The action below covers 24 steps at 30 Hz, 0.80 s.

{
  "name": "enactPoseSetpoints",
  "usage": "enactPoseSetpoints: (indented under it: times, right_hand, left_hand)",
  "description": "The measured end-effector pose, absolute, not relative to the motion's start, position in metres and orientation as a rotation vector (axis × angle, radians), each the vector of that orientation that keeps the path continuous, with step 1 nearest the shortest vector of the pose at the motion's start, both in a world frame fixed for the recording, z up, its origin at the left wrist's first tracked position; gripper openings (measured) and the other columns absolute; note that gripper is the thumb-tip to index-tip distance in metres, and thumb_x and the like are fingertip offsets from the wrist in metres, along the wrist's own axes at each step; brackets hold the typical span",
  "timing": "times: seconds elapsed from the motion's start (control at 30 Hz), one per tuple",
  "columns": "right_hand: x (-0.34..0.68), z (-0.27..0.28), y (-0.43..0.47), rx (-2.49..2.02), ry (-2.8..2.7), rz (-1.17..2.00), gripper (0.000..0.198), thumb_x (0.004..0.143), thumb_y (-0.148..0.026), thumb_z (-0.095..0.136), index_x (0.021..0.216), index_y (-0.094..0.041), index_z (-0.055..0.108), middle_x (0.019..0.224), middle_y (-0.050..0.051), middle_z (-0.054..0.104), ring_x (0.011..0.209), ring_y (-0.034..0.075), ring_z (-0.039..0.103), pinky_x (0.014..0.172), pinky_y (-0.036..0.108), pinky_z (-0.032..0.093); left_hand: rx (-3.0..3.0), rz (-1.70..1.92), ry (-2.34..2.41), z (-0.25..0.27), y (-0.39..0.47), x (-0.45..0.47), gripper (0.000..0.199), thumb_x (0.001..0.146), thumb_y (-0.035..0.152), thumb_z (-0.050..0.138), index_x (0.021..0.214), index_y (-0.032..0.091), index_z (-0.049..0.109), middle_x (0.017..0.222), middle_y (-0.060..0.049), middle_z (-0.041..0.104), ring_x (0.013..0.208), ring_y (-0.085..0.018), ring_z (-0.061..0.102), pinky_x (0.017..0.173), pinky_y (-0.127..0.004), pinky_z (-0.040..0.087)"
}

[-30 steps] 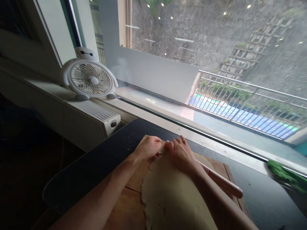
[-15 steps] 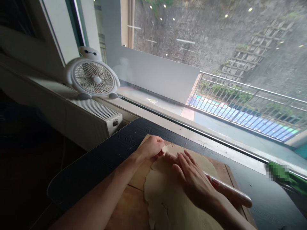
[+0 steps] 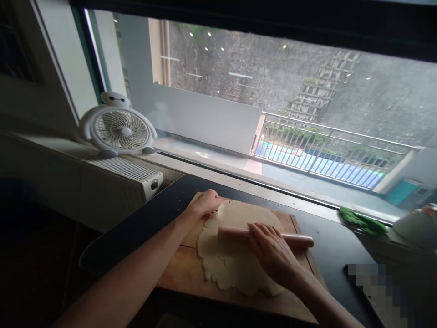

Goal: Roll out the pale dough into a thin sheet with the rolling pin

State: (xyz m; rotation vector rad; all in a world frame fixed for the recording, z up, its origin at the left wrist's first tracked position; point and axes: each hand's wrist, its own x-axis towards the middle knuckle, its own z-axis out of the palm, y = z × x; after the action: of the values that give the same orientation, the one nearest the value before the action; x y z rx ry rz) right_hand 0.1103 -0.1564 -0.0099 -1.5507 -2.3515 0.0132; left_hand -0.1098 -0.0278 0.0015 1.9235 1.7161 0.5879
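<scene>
A sheet of rolled-out dough (image 3: 227, 262), pale with a ragged edge, lies on a wooden board (image 3: 179, 269). My left hand (image 3: 207, 202) is closed at the dough's far left edge, its fingertips curled out of sight there. Across the dough rests a rolling pin (image 3: 235, 232), its right end reaching past the dough over the board. My right hand (image 3: 273, 248) lies over the middle of the pin, fingers draped across it. A small tear shows in the dough left of my right wrist.
The board sits on a dark table (image 3: 136, 241) with scattered crumbs. Beyond the table runs the window sill, with a green cloth (image 3: 363, 222) at right. A white fan (image 3: 124, 130) stands on a white heater (image 3: 118, 182) at left. A blurred patch covers the lower right.
The rolling pin and my right hand have come nearer to me over the dough, and the pin lies more crosswise. My left hand stays at the dough's edge. The camera view has shifted.
</scene>
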Motion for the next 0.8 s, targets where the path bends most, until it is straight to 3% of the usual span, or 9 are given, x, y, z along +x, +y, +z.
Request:
enactPoseSetpoints:
  times: [0.13,0.27,0.37,0.43,0.63,0.73,0.8]
  right_hand:
    - [0.17,-0.008,-0.175,-1.675,-2.359,-0.048,0.035,0.091,-0.025,0.037,0.123,-0.027,0.05,0.108,0.006,0.059,0.099,0.019,0.054,0.087,0.035,0.038]
    - [0.187,-0.012,-0.178,-1.786,-2.253,-0.132,0.031,0.091,-0.024,0.038,0.117,-0.03,0.054,0.099,0.005,0.057,0.089,0.018,0.055,0.077,0.031,0.04]
    - [0.181,-0.02,-0.185,-1.791,-2.186,-0.188,0.032,0.091,-0.024,0.04,0.119,-0.028,0.053,0.097,0.005,0.056,0.089,0.018,0.054,0.077,0.03,0.04]
    - [0.182,-0.024,-0.192,-1.815,-2.156,-0.214,0.034,0.091,-0.021,0.039,0.122,-0.025,0.05,0.098,0.006,0.056,0.09,0.019,0.053,0.078,0.031,0.04]
    - [0.181,-0.029,-0.214,-1.921,-2.03,-0.311,0.044,0.084,-0.008,0.039,0.125,-0.023,0.048,0.099,0.009,0.057,0.092,0.021,0.051,0.08,0.033,0.041]
    - [0.155,-0.037,-0.221,-1.871,-2.046,-0.376,0.047,0.081,-0.007,0.042,0.125,-0.023,0.048,0.098,0.009,0.057,0.09,0.024,0.05,0.077,0.035,0.042]
    - [0.134,-0.04,-0.225,-1.814,-2.097,-0.381,0.049,0.081,-0.007,0.042,0.128,-0.021,0.045,0.098,0.01,0.057,0.09,0.025,0.051,0.076,0.035,0.044]
  left_hand:
    - [2.202,0.639,1.819,0.023,-0.057,-0.083,0.021,0.075,0.026,0.051,0.077,0.01,0.065,0.093,-0.02,0.064,0.1,-0.032,0.058,0.084,-0.042,0.044]
    - [2.528,0.689,1.625,0.005,-0.087,-0.044,0.034,0.087,0.035,0.038,0.094,0.015,0.065,0.107,-0.015,0.062,0.107,-0.028,0.053,0.097,-0.041,0.036]
    - [2.68,0.712,1.565,-0.016,-0.082,-0.019,0.036,0.09,0.033,0.033,0.099,0.02,0.065,0.113,-0.011,0.062,0.118,-0.027,0.045,0.108,-0.045,0.02]
    - [2.738,0.653,1.564,-0.019,-0.063,-0.004,0.036,0.091,0.029,0.03,0.101,0.021,0.064,0.117,-0.008,0.061,0.123,-0.026,0.04,0.11,-0.048,0.014]
    - [2.792,0.395,1.449,-0.008,-0.02,0.013,0.031,0.089,0.024,0.036,0.102,0.028,0.064,0.119,-0.001,0.062,0.125,-0.022,0.04,0.106,-0.05,0.022]
    - [2.851,0.396,1.356,-0.018,-0.036,-0.022,0.039,0.092,0.026,0.028,0.117,0.025,0.059,0.128,-0.002,0.055,0.132,-0.022,0.03,0.109,-0.047,0.017]
    - [2.87,0.421,1.339,-0.027,-0.056,-0.049,0.045,0.093,0.03,0.024,0.131,0.02,0.047,0.139,-0.004,0.044,0.136,-0.021,0.022,0.111,-0.044,0.015]
